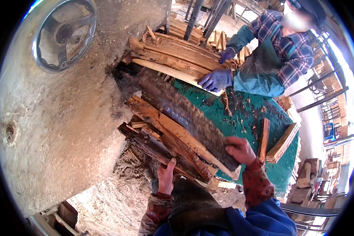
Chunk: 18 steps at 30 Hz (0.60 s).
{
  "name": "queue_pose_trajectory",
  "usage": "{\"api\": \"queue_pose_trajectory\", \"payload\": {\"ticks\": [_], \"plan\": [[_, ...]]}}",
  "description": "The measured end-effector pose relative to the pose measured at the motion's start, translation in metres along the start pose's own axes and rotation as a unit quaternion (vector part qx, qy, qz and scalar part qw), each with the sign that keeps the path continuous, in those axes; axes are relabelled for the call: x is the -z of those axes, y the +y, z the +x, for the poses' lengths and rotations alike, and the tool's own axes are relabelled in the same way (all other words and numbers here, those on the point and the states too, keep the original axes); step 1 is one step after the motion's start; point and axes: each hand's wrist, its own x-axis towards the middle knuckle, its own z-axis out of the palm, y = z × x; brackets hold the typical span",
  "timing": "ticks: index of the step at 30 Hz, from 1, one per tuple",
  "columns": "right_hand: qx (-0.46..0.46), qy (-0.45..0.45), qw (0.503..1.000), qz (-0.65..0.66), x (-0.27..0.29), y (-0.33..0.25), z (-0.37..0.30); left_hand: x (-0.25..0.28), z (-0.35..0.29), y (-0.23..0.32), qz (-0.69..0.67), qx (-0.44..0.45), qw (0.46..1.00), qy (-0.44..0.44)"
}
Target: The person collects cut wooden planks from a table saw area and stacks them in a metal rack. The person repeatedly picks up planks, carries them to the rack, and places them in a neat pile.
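Observation:
A long slab of wood with dark bark [188, 114], blurred along its length, slants across the green table [212, 108]. At its near end my right hand [240, 150] is closed on it, the fingers partly behind the slab. My left hand [166, 176] is lower down, thumb on top and fingers curled under the edge of a rough bark strip [143, 143]. That strip lies in a stack of split slabs, with a pale-edged slab [177, 137] between my two hands. The far end of the dark slab reaches toward the dusty machine housing.
Across the table a person in purple gloves [218, 80] and teal sleeves holds a stack of planks [177, 55]. A dusty housing with a handwheel [64, 33] fills the left. Two short wood pieces [281, 142] lie on the table's right. Sawdust [118, 204] covers the floor below.

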Motion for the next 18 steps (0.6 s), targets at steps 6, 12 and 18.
{"api": "queue_pose_trajectory", "payload": {"ticks": [6, 12, 18], "plan": [[0.036, -0.081, 0.995, -0.038, -0.029, 0.022, -0.036, 0.011, 0.026, -0.042, -0.003, -0.021, 0.999, -0.043], [0.107, -0.016, 0.976, -0.191, -0.039, 0.037, -0.022, 0.009, 0.05, -0.066, -0.029, -0.016, 0.996, -0.077], [0.173, 0.047, 0.966, -0.186, -0.03, 0.031, -0.027, -0.027, 0.039, -0.063, -0.017, -0.012, 0.999, -0.043]]}}
